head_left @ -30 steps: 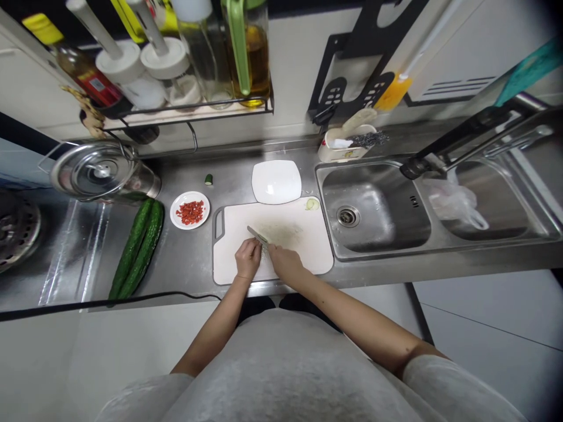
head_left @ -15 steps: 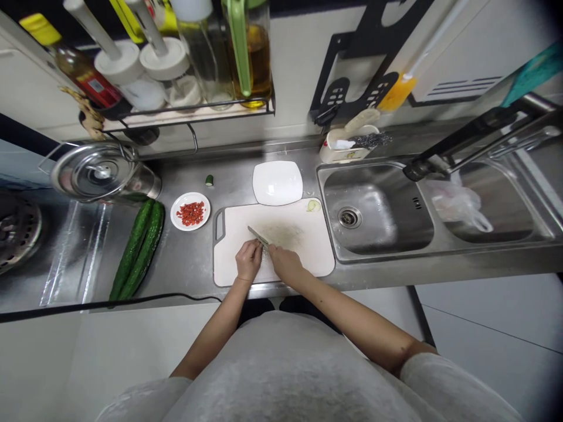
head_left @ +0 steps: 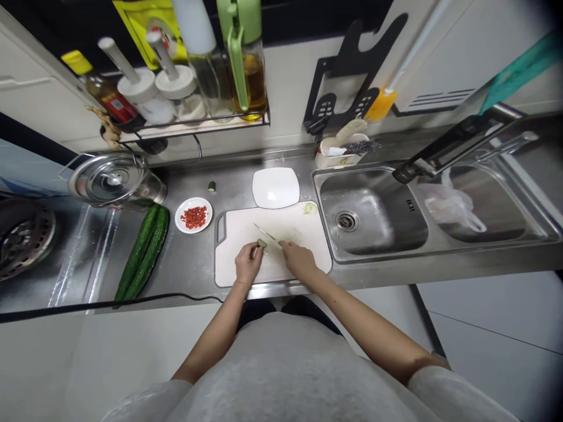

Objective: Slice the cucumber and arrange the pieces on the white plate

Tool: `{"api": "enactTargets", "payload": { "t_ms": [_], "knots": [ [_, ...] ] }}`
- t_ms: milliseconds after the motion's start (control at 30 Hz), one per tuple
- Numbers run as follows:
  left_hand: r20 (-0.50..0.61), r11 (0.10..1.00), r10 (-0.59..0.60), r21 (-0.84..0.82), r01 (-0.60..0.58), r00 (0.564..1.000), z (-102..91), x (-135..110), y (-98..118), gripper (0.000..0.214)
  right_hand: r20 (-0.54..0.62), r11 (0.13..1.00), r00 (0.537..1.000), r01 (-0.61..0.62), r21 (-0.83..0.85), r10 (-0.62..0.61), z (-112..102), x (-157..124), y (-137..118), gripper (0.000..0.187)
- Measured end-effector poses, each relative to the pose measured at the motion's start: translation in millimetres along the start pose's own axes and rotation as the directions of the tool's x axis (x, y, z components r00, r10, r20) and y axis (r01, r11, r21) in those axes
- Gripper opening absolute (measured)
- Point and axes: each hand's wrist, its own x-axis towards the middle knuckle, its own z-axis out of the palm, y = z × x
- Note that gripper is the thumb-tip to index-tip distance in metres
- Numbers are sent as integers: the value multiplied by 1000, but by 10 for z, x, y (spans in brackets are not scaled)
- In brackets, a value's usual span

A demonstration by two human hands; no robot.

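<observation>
Between the fingers of my left hand (head_left: 247,264) is a small green cucumber piece (head_left: 262,243), held over the white cutting board (head_left: 237,225). My right hand (head_left: 301,260) grips a knife (head_left: 265,232) by its handle; the blade points to the far left, just beyond the cucumber piece. Pale green slices (head_left: 310,208) lie at the board's far right corner. A white rectangular plate (head_left: 275,187) stands against the board's far edge. Another short cucumber end (head_left: 212,186) rests on the steel counter.
To the left are two whole cucumbers (head_left: 143,252), a small plate (head_left: 179,225) of chopped red pieces and a lidded steel pot (head_left: 114,179). A double sink (head_left: 373,211) lies to the right, its faucet (head_left: 407,172) above. A cable (head_left: 176,295) runs along the front edge.
My right hand and the knife have moved right, away from my left hand. The cucumber piece in my left fingers now shows. The camera view has shifted slightly.
</observation>
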Motion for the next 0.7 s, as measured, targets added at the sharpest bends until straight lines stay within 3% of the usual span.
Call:
{"api": "enactTargets", "payload": {
  "t_ms": [100,267,333,400,433,567,700],
  "knots": [
    [-7,1000,-7,-28,7,1000,-47,-1,35,19,-77,995,997,-38,-91,31,-9,-81,117,39],
    [-153,997,18,79,-5,988,-254,115,266,30,-244,988,970,-37,-149,-1,64,-158,251,42],
    [14,981,149,127,-149,989,-327,223,402,34,-273,988,962,-15,-152,-27,93,-180,278,43],
    [248,949,249,132,-287,936,-359,345,514,45,-291,987,955,11,-161,-58,108,-203,290,45],
    [306,941,256,139,-309,917,-361,403,553,49,-299,985,951,27,-169,-77,110,-216,292,45],
    [430,950,186,149,-273,883,-324,569,588,39,-319,974,934,94,-208,-159,102,-263,290,46],
    [476,972,187,37,-232,859,-281,626,557,24,-324,971,929,110,-213,-177,103,-273,289,45]
  ]
}}
